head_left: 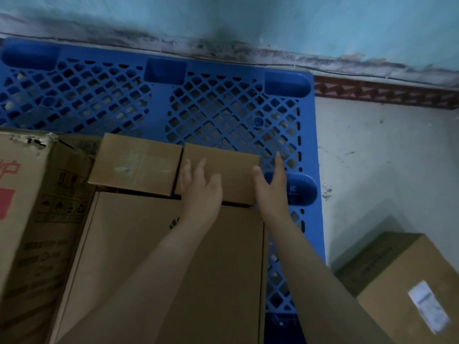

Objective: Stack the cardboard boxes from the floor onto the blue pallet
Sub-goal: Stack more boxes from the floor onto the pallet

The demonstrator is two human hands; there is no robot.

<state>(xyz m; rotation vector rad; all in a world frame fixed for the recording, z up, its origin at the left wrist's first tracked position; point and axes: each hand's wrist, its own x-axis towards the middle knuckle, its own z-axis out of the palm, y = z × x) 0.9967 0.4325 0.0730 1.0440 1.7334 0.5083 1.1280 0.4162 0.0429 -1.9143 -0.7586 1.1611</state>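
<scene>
Blue pallet [223, 108] against the wall, near half already loaded. Small box [231, 167] sits on it, snug beside a second small box [135, 162] on its left, just beyond a large flat box [154, 256]. Tall printed box [29, 207] at far left.

Left hand [198, 192] lies on the small box's near-left top, fingers [196, 170] spread and loose, gripping nothing. Right hand [270, 189] flanks the box's right end, fingers straight, open, touching or just beside the side face; cannot tell which.

The box's long axis runs left to right, between the two hands. Looks like placement or squaring-up.

One more box [407, 289] is on the floor [372, 157], lower right, nearer the right hand; likely next.
</scene>
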